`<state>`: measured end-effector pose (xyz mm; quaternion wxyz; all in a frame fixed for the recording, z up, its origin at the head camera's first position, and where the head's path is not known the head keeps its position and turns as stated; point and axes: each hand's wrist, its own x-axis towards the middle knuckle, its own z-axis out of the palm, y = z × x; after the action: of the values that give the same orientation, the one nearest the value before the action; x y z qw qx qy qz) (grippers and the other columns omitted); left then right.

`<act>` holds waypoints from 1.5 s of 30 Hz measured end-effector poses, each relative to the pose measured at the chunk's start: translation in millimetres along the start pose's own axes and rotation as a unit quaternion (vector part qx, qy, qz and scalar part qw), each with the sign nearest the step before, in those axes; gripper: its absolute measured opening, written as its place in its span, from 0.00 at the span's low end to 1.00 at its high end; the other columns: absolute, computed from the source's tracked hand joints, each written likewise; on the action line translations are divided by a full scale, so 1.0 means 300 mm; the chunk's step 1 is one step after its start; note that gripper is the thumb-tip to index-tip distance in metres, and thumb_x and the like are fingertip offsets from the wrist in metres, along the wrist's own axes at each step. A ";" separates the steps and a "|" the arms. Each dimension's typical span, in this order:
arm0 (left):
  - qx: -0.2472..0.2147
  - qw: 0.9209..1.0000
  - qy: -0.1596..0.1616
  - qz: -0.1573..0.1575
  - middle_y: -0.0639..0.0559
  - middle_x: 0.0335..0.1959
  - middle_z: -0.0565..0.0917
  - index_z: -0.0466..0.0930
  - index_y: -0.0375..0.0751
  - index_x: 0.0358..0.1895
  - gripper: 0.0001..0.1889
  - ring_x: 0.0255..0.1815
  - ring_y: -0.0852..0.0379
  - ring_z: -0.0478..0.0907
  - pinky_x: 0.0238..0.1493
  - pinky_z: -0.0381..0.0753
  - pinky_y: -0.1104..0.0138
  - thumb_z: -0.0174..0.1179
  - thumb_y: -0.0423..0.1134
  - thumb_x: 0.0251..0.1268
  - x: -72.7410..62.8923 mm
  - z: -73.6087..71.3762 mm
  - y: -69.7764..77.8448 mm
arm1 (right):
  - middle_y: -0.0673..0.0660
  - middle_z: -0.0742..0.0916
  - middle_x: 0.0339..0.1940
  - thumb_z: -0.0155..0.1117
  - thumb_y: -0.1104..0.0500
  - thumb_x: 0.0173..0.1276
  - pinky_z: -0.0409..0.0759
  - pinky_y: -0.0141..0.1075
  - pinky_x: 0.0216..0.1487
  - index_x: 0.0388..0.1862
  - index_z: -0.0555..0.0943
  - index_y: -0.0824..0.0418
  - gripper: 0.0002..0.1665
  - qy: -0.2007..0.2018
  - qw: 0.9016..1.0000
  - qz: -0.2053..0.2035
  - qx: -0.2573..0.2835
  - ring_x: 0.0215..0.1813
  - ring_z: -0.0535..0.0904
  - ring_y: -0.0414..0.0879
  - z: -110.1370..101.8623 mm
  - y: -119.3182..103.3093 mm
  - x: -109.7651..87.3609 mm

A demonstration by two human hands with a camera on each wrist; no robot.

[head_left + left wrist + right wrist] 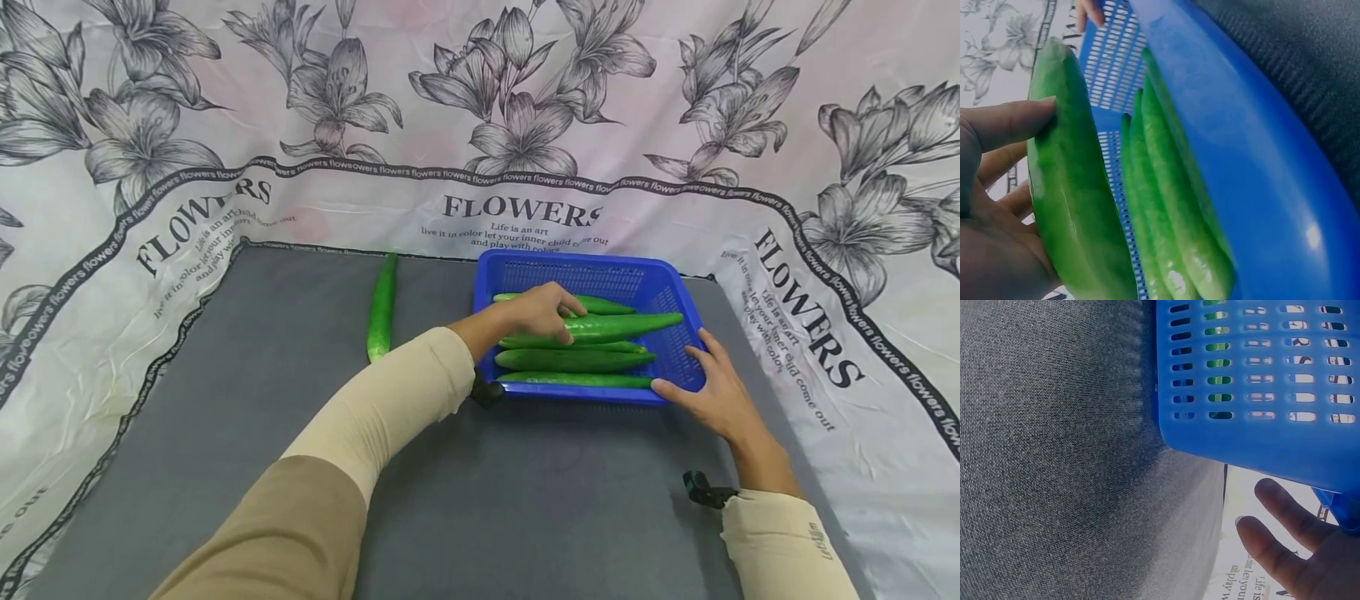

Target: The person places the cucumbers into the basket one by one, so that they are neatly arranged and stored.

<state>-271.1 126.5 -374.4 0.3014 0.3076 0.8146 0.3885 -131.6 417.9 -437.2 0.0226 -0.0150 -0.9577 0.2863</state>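
My left hand (542,315) holds a long green cucumber (626,327) above the other cucumbers in a blue plastic basket (585,392). In the left wrist view the thumb lies on the near side of this cucumber (1075,181), with fingers behind it. Several more cucumbers (1169,206) lie side by side in the basket. At the basket's right end is my right hand (712,392), thumb by the front corner and fingers by the side rim. Two of its fingers look straight and spread outside the basket wall in the right wrist view.
A single cucumber (382,308) lies on the grey tabletop (562,500), left of the basket. A white flower-print cloth (525,108) rises behind the table and along both sides. Small black devices (705,490) are strapped at both wrists.
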 end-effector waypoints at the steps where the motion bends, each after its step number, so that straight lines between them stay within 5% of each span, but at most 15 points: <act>1: 0.001 1.000 -0.004 -0.001 0.45 0.63 0.74 0.76 0.42 0.64 0.27 0.65 0.52 0.69 0.51 0.77 0.65 0.67 0.28 0.58 0.007 0.007 -0.002 | 0.62 0.46 0.78 0.67 0.39 0.61 0.53 0.72 0.58 0.71 0.58 0.76 0.55 0.000 1.000 0.001 0.001 0.73 0.46 0.71 0.001 0.000 -0.001; 26: 0.106 0.994 -0.024 -0.008 0.45 0.58 0.79 0.78 0.41 0.61 0.26 0.58 0.51 0.74 0.45 0.77 0.69 0.68 0.29 0.56 0.059 0.130 -0.060 | 0.62 0.46 0.79 0.67 0.39 0.61 0.53 0.72 0.59 0.71 0.59 0.76 0.55 -0.003 1.000 -0.003 0.003 0.73 0.46 0.70 -0.003 0.001 0.002; 36: 0.070 0.997 0.001 -0.010 0.47 0.56 0.81 0.80 0.39 0.58 0.25 0.55 0.53 0.77 0.44 0.77 0.72 0.70 0.29 0.53 0.039 0.110 -0.068 | 0.62 0.46 0.78 0.67 0.39 0.61 0.54 0.72 0.59 0.70 0.59 0.76 0.55 -0.001 1.000 -0.003 0.002 0.73 0.46 0.70 0.000 -0.001 0.002; 45: -0.001 1.000 0.009 0.013 0.38 0.56 0.79 0.76 0.33 0.61 0.25 0.52 0.51 0.78 0.41 0.78 0.70 0.66 0.28 0.58 -0.002 0.040 -0.062 | 0.62 0.46 0.78 0.67 0.40 0.61 0.54 0.72 0.57 0.70 0.59 0.76 0.54 -0.002 1.000 -0.005 0.000 0.73 0.46 0.71 0.000 -0.002 -0.001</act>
<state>-266.9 121.8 -395.5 0.2892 0.3147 0.8128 0.3959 -131.4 417.5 -436.9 0.0223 -0.0098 -0.9579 0.2862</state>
